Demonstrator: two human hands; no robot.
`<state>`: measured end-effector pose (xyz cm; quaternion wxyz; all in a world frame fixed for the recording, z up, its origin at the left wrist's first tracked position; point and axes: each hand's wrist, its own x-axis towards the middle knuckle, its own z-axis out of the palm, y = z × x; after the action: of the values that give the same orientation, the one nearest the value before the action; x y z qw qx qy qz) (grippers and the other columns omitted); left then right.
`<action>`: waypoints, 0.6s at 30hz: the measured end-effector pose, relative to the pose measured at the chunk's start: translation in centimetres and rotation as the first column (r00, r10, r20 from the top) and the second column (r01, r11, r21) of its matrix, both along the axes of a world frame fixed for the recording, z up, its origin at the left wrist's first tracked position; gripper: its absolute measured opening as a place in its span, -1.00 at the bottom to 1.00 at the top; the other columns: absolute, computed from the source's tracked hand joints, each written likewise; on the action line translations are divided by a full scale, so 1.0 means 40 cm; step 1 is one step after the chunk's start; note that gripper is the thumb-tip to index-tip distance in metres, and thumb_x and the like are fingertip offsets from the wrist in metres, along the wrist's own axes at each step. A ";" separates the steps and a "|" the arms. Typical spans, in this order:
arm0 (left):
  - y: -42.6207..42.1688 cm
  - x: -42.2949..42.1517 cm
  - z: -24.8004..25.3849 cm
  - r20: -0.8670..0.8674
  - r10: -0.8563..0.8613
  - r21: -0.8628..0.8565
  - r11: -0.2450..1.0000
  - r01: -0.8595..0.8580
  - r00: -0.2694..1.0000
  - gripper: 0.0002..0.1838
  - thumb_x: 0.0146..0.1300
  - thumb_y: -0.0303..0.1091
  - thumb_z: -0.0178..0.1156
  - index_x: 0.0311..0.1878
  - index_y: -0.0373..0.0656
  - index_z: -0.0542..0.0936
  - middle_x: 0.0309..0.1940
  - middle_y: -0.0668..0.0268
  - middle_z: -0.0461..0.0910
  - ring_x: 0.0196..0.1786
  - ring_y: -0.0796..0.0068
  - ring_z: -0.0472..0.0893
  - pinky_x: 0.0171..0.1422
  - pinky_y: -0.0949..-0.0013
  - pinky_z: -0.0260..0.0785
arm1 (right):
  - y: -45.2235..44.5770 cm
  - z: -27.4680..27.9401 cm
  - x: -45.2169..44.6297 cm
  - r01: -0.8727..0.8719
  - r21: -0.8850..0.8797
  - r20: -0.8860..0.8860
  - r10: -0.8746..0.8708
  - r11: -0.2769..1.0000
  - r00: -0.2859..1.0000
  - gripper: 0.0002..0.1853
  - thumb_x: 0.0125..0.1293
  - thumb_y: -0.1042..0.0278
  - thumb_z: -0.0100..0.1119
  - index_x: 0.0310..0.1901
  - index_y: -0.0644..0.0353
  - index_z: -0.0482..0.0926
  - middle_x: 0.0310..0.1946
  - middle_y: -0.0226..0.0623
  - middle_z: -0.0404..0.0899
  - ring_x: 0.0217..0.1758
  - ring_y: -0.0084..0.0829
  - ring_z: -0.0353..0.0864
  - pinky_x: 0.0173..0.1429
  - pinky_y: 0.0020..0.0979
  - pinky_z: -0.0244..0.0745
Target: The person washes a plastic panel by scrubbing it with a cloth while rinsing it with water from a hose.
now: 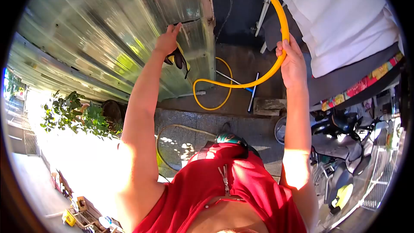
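Observation:
My left hand [167,42] is raised against the translucent corrugated panel [129,30], with some fingertips stretched out on its surface. A dark and yellow glove [178,59] hangs just below that hand; what holds it up is hidden. On the other side, my right hand [293,62] is closed round a yellow hose [282,17]. The hose arches up to the top edge of the view, and a thin stream of water falls near its end. Its lower part curves down and loops over the ground beside the panel.
A blue-ended squeegee or brush [253,92] lies by a grey block [269,105]. White cloth [340,17] hangs at upper right. A bucket [280,130] stands near my right arm, with bicycle-like clutter beyond. A leafy plant [92,118] is at left.

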<state>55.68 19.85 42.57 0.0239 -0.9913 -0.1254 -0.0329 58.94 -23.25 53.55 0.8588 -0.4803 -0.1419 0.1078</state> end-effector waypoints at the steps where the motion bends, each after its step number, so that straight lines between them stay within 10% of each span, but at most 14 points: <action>1: -0.023 -0.029 0.014 -0.022 0.001 -0.022 1.000 -0.001 1.000 0.00 0.06 -0.58 0.17 0.56 0.16 -0.05 0.40 0.17 0.15 -0.24 0.00 0.62 -0.29 0.05 0.47 | -0.019 -0.002 -0.019 -0.009 -0.043 0.011 0.009 0.999 1.000 -0.58 0.39 0.40 0.13 0.24 0.31 0.44 -0.34 -0.43 0.42 -0.28 -0.58 0.33 -0.07 -0.57 0.28; 13: -0.212 -0.379 0.008 0.153 -0.107 -0.112 0.986 0.125 0.982 -0.10 0.00 -0.55 0.19 0.47 0.17 0.16 0.42 0.26 0.13 -0.23 0.09 0.64 -0.28 0.08 0.53 | -0.269 -0.054 -0.160 -0.101 -0.183 -0.024 0.098 0.978 0.995 -0.57 0.39 0.33 0.15 0.23 0.32 0.45 -0.38 -0.44 0.41 -0.29 -0.58 0.30 -0.08 -0.59 0.24; 18: -0.402 -0.550 0.033 0.308 0.121 -0.139 0.987 -0.081 0.944 -0.30 -0.02 -0.49 0.19 0.31 0.04 0.42 0.29 0.24 0.34 -0.16 0.13 0.64 -0.15 0.07 0.52 | -0.313 -0.078 -0.133 -0.293 -0.211 -0.070 0.285 0.932 0.956 -0.54 0.37 0.32 0.18 0.23 0.34 0.45 -0.40 -0.45 0.40 -0.30 -0.59 0.30 -0.07 -0.60 0.24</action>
<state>33.68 3.76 43.89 -0.0568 -0.9650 -0.1801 -0.1819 53.62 -35.79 50.43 0.7779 -0.5439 -0.1819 0.2570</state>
